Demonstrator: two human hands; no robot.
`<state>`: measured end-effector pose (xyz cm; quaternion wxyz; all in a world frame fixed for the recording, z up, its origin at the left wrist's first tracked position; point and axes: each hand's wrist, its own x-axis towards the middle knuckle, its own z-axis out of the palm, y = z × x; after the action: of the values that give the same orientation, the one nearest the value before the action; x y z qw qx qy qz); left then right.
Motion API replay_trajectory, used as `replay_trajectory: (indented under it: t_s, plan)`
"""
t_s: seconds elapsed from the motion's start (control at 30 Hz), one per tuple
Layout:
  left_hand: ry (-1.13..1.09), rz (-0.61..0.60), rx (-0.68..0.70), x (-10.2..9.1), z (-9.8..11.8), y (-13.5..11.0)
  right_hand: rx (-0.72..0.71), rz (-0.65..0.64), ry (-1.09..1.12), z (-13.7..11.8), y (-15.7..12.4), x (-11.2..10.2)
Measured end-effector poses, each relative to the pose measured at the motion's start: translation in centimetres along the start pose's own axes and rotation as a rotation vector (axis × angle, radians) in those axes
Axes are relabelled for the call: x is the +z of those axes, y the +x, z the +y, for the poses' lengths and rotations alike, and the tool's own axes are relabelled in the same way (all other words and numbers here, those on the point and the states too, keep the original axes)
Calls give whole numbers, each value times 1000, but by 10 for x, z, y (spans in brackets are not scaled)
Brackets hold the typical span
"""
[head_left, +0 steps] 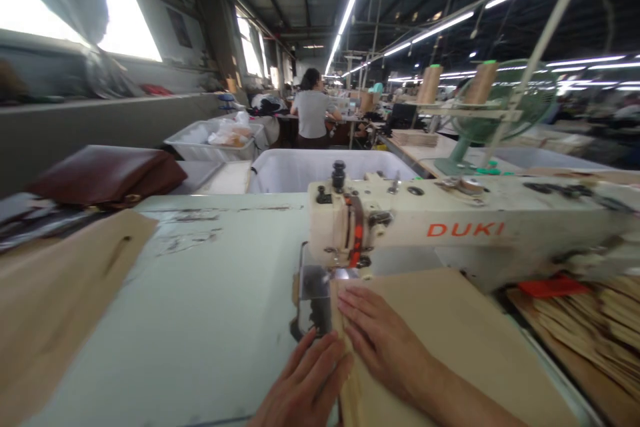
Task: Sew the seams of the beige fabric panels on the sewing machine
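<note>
A tan fabric panel (pixel 465 340) lies under the head of the sewing machine (pixel 400 213), its folded left edge running toward me from the needle area. My right hand (pixel 377 333) rests flat on the panel close to that edge, fingers stretched toward the presser foot. Nearer to me, my left hand (pixel 313 380) lies at the strip along the edge, fingertips touching it, fingers extended. Neither hand grips anything that I can see. The needle itself is too blurred to make out.
Another tan piece (pixel 65 293) lies on the pale green table (pixel 215 293) at left, near a brown leather bag (pixel 110 173). Behind the machine stands a white bin (pixel 330 163). Stacked cut pieces (pixel 595 320) sit at right. A green fan (pixel 460 153) and a seated person (pixel 313 110) are farther off.
</note>
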<state>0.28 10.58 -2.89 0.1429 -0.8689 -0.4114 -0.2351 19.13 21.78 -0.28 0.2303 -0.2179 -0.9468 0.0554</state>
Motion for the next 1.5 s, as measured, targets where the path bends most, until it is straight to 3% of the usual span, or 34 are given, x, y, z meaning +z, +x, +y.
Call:
replay_trajectory:
  t_s: [0.07, 0.13, 0.17, 0.23, 0.33, 0.43, 0.5, 0.6, 0.7, 0.77, 0.87, 1.0, 1.1, 1.13, 1.17, 1.2, 1.27, 1.33, 1.43, 1.5]
  plan:
    - [-22, -77, -47, -17, 2, 1, -75, 57, -82, 6, -4, 6]
    - [-38, -194, -119, -39, -12, -8, -150, 158, -126, 17, -5, 18]
    - [-20, -247, -262, -55, -25, -19, -191, 207, -139, 23, -3, 25]
    - [152, -223, -704, -93, -59, -50, -246, 273, -152, 30, -1, 34]
    - [363, -139, -1099, -149, -121, -106, -270, 308, -174, 30, -1, 35]
    - [349, -188, -1299, -173, -173, -146, -222, 282, -185, 26, -4, 33]
    - [271, -219, -1346, -176, -189, -158, -180, 250, -174, 26, -6, 35]
    - [112, -195, -1368, -175, -190, -157, -139, 218, -141, 27, -9, 39]
    - [-115, -95, -1359, -170, -171, -136, -119, 191, -111, 27, -10, 40]
    - [-317, -16, -1320, -160, -146, -114, -102, 166, -94, 26, -10, 38]
    - [-693, 23, -1229, -132, -90, -71, -88, 125, -66, 24, -9, 34]
    - [-1144, -114, -1006, -104, -17, -11, -52, 62, -16, 16, -6, 22]
    - [-1326, -345, -690, -106, 4, 19, -10, 24, 31, 5, -6, 7]
    - [-1298, -496, -518, -108, 1, 25, 1, 4, 50, 2, -5, 2]
    - [-1209, -559, -435, -106, -6, 28, 11, -20, 71, -2, -5, -1]
    - [-1073, -543, -385, -102, -16, 29, 21, -33, 93, -4, -4, -4]
    - [-596, -279, -495, -80, -38, 29, 31, -30, 129, -5, -2, -6]
    - [-400, -148, -544, -51, -53, 25, 29, -14, 139, -5, -1, -6]
    - [-309, -139, -536, -20, -50, 17, 20, -9, 123, -6, -3, -5]
    - [-279, -158, -530, -14, -35, 11, 4, 1, 127, -8, -5, -6]
